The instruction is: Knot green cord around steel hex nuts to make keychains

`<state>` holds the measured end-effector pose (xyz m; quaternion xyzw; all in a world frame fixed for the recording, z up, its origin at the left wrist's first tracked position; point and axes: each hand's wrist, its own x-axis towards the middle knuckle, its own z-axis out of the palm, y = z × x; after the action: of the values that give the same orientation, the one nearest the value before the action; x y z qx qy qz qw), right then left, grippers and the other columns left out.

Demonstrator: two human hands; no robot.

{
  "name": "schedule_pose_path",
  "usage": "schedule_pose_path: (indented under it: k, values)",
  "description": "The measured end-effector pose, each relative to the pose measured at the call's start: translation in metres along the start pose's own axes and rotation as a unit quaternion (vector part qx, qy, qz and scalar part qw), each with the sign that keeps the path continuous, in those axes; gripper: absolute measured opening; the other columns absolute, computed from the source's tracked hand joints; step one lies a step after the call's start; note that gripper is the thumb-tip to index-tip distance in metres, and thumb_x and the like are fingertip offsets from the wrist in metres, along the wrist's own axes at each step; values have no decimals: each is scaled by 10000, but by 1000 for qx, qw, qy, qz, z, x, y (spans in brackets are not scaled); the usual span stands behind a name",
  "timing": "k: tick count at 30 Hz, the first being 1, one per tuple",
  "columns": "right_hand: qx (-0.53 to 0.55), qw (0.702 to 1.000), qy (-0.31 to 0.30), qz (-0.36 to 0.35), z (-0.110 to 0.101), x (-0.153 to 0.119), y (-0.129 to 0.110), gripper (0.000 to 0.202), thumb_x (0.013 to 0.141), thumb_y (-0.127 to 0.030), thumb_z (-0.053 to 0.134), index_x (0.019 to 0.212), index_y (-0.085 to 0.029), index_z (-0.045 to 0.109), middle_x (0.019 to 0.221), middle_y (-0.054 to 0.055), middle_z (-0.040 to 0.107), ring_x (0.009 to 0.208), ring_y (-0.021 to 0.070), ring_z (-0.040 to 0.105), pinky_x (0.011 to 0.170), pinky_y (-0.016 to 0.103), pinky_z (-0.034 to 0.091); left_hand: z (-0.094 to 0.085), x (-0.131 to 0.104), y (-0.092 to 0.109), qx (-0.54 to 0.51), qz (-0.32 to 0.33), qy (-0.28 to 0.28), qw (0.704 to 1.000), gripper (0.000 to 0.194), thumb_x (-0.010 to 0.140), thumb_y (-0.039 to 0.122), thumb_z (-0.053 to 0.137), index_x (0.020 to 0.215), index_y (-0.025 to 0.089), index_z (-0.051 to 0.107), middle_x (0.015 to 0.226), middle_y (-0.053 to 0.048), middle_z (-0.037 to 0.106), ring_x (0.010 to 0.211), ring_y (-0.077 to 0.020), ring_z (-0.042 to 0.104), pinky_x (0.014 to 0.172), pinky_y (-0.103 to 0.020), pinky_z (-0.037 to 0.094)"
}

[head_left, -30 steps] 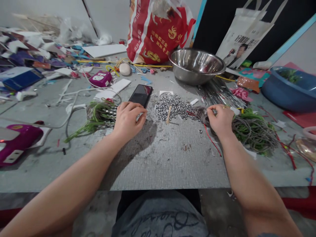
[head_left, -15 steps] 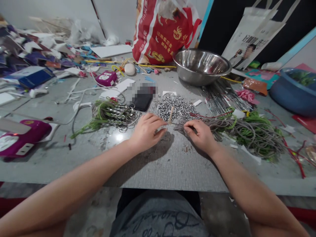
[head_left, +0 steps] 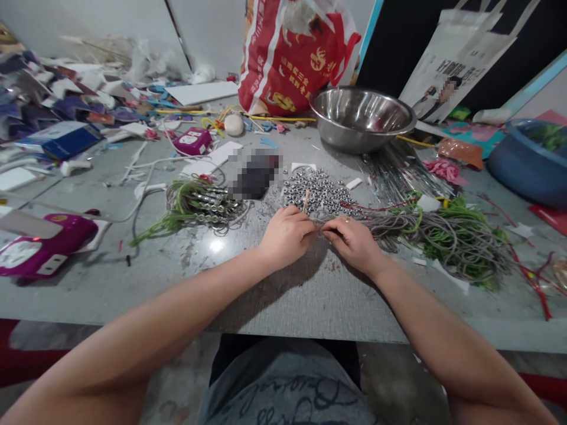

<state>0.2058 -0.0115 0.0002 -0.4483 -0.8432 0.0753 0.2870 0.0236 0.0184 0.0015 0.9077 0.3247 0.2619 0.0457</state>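
Observation:
My left hand [head_left: 290, 238] and my right hand [head_left: 352, 243] nearly touch at the fingertips, low over the table. Both are closed in a pinch. Between them shows the end of a thin grey cord [head_left: 318, 223], its detail too small to make out. A bundle of grey and green cords [head_left: 460, 236] stretches away to the right from behind my right hand. Just beyond my left fingers a short wooden stick [head_left: 306, 199] points upward, its lower end hidden. Many shiny silver beads [head_left: 316, 183] lie spread behind both hands.
Finished-looking beaded cords [head_left: 199, 203] lie left of my hands, near a blurred dark object [head_left: 257, 174]. Purple devices [head_left: 53, 242] with white cables sit farther left. Behind stand a steel bowl [head_left: 363, 139], a red bag [head_left: 283, 65] and, at right, a blue basin [head_left: 522, 159].
My left hand has moved right, and its fingers have closed up against my right fingertips. My right hand has shifted slightly left. The bead pile stays where it was.

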Motion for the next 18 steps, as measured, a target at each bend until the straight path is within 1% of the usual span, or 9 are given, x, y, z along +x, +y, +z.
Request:
schedule_pose_path:
  k: [3,5,8,9,11,13,15,17,18]
  values:
    - [-31,999,-10,7,-1,1,4,177,884,-262,421,822,-203,577,777,58,645,746,189,564,688,303,390,-8,-4,-4,-24,-9,16,1000,199,826,181,475,704,171,632,695,-34,644,707,-172,520,676,-317,421]
    - [-41,999,-8,32,-3,2,8,177,873,-248,420,814,-203,581,783,66,650,755,200,570,690,309,387,-17,-6,-7,-59,-29,45,997,184,826,182,468,713,165,612,778,-52,644,756,-171,538,697,-319,434]
    - [-55,994,19,93,-6,1,18,188,863,-265,416,818,-211,591,796,69,658,758,211,575,678,312,389,-31,-5,-14,-169,-101,92,976,140,815,226,489,714,175,572,920,-63,636,866,-162,564,781,-330,447]
    - [-61,991,32,113,-7,1,23,198,863,-277,412,824,-213,595,802,70,661,759,213,577,675,313,390,-35,-4,-16,-212,-126,106,963,143,807,245,492,693,180,548,943,-61,633,887,-162,568,805,-339,448]
    - [-74,985,56,145,-7,0,33,228,868,-290,391,842,-214,604,822,73,666,767,217,581,674,313,395,-43,-1,-23,-302,-173,139,927,176,804,287,463,663,188,499,1015,-60,630,931,-165,571,827,-354,452]
    - [-88,979,71,171,-7,-1,43,253,866,-287,372,862,-210,613,841,82,673,779,223,585,675,316,399,-53,1,-28,-384,-211,174,882,202,802,311,407,651,192,468,1077,-56,626,982,-171,565,843,-365,452]
    - [-106,971,77,199,-7,-2,51,263,856,-279,368,874,-200,619,851,97,678,782,234,590,672,326,402,-65,3,-33,-470,-231,191,830,224,797,335,369,666,190,477,1106,-49,622,1046,-184,547,861,-378,441]
    - [-120,964,79,225,-8,-2,56,264,844,-265,373,884,-188,622,863,112,681,782,246,595,670,336,403,-78,4,-39,-517,-254,215,789,263,798,394,369,727,201,533,1027,-27,637,1007,-189,553,820,-378,440]
    - [-127,960,80,235,-9,-2,58,263,840,-255,375,887,-182,623,867,118,680,782,250,597,670,340,403,-85,4,-42,-523,-270,218,778,244,786,403,404,734,213,547,931,-16,638,945,-182,556,785,-366,436]
